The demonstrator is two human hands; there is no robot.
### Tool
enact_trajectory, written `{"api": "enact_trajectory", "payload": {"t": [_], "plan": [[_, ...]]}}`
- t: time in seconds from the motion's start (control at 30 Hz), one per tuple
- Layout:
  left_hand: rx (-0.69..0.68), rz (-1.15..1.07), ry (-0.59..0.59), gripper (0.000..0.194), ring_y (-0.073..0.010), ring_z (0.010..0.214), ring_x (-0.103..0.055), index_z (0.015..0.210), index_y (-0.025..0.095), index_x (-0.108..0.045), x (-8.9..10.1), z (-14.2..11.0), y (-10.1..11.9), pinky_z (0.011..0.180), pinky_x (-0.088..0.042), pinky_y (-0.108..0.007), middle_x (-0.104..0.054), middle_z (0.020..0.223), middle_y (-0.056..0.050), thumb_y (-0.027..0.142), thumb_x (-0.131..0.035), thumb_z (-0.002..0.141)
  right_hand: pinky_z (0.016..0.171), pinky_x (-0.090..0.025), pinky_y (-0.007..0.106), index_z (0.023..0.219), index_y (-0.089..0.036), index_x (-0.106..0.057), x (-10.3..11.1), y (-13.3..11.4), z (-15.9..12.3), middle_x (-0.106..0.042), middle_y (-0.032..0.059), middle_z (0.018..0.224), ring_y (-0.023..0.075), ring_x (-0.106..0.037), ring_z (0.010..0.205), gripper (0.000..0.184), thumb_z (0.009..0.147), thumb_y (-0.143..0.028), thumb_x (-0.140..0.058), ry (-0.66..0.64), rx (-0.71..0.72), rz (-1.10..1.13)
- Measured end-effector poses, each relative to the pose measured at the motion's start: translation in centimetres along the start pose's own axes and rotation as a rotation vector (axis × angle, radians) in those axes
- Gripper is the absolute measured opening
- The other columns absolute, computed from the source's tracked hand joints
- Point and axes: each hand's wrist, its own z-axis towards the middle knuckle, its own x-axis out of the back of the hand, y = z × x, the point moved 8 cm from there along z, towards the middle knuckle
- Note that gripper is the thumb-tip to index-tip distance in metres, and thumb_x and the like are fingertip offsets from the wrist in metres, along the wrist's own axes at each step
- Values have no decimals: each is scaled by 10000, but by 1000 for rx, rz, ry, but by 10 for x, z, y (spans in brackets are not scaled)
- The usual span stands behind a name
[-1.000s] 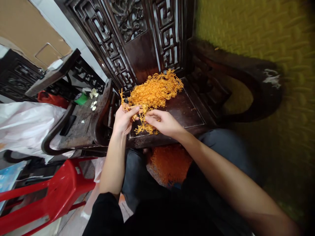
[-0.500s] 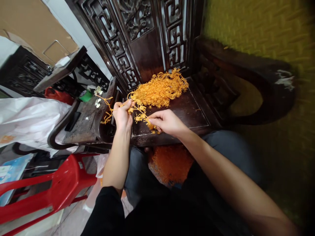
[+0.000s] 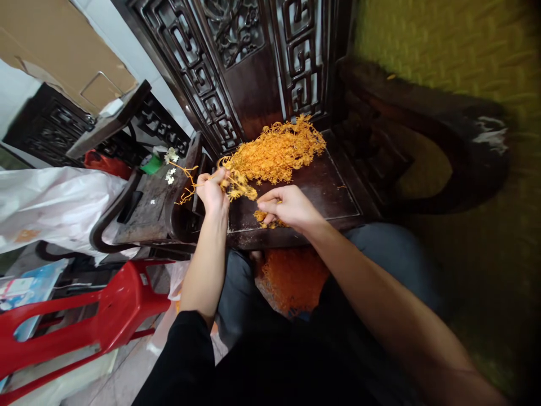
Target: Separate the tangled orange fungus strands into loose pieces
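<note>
My left hand [image 3: 212, 192] is closed around thin orange stems of an artificial flower spray [image 3: 240, 186]. Its flowered end points toward my other hand, while bare branching stems [image 3: 188, 175] stick out on the far side. Thumb and fingers of my right hand [image 3: 289, 207] are pinched together just beyond the spray's tip; whatever they grip is too small to make out. Small loose orange flowers [image 3: 260, 216] show beneath those fingers. Behind both hands, a heap of orange artificial flowers [image 3: 274, 151] lies on the dark wooden seat [image 3: 313, 197].
A carved chair back [image 3: 257, 90] rises behind the heap, with a curved armrest [image 3: 460, 152] to the right. Left are a small table [image 3: 146, 220] with green tape [image 3: 151, 163], white flowers [image 3: 171, 169], and a red plastic chair [image 3: 120, 307]. More orange material [image 3: 293, 279] sits below the seat.
My right hand has come away slightly from the spray's tip, moving a little to the right. My left hand keeps hold of the stems. The view has shifted slightly.
</note>
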Motion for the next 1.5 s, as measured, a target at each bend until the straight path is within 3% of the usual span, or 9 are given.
{"api": "enact_trajectory", "payload": {"t": [0.13, 0.27, 0.37, 0.5, 0.7, 0.87, 1.13, 1.33, 1.5], "plan": [[-16, 3, 101, 451, -76, 605, -653, 742, 217, -317, 19, 16, 6, 500, -382, -141, -643, 670, 52, 63, -739, 790, 462, -445, 188, 818, -112, -740, 3, 12, -2, -679, 34, 579, 145, -686, 514, 57, 815, -72, -699, -33, -46, -20], [-3, 24, -112, 442, -97, 615, -656, 733, 216, -334, 4, 6, 1, 513, -391, -161, -638, 671, 47, 76, -754, 746, 625, -536, 228, 811, -140, -743, 8, 19, 15, -774, 87, 847, 161, -730, 741, 94, 793, -74, -679, 49, 85, 29], [-32, 14, -233, 457, -95, 612, -634, 721, 213, -330, -12, -10, 1, 518, -385, -174, -672, 731, 22, 81, -767, 715, 575, -485, 221, 810, -158, -741, 9, 20, 26, -746, 46, 824, 116, -633, 650, 141, 787, -94, -618, 139, 146, 56], [-14, 11, -280, 466, -96, 637, -626, 729, 212, -341, -20, -22, 1, 552, -406, -181, -670, 757, 18, 108, -795, 701, 421, -268, 221, 879, -163, -697, -9, 26, 31, -545, -25, 612, 73, -366, 466, 284, 899, -437, -621, 60, 20, 246], [-74, -7, -314, 475, -97, 634, -616, 727, 212, -339, -23, -35, 5, 573, -421, -188, -645, 742, 30, 153, -810, 705, 426, -214, 213, 828, -189, -572, -52, 28, 38, -474, -37, 607, 72, -331, 490, 689, 773, -876, -573, -96, -70, 518], [-145, -11, -239, 458, -91, 625, -616, 751, 217, -341, -20, -36, 6, 574, -419, -186, -641, 722, 48, 138, -792, 733, 463, -196, 204, 831, -202, -521, -57, 26, 42, -441, -72, 611, 62, -301, 498, 621, 769, -809, -639, -20, 96, 513], [-156, -49, 147, 423, -70, 625, -629, 791, 230, -315, 28, 15, 24, 559, -404, -163, -584, 680, 78, 143, -727, 835, 511, -330, 234, 642, -192, -539, -52, 38, 8, -544, -14, 594, 89, -420, 531, 474, 897, -590, -576, -109, 138, 30], [-3, -45, -139, 444, -85, 667, -672, 781, 219, -372, 10, 1, 10, 550, -423, -155, -694, 793, 34, 130, -805, 738, 535, -408, 235, 1072, -165, -637, -39, 34, 6, -732, 72, 964, 102, -576, 623, 352, 808, -392, -688, -165, 61, 356], [117, -59, -318, 405, -99, 662, -672, 777, 205, -438, -9, -24, 3, 529, -435, -162, -713, 809, 0, 103, -821, 692, 445, -168, 215, 1122, -150, -658, -14, 43, 13, -422, -79, 642, 62, -275, 486, 422, 810, -434, -681, 34, -51, 464]]}}
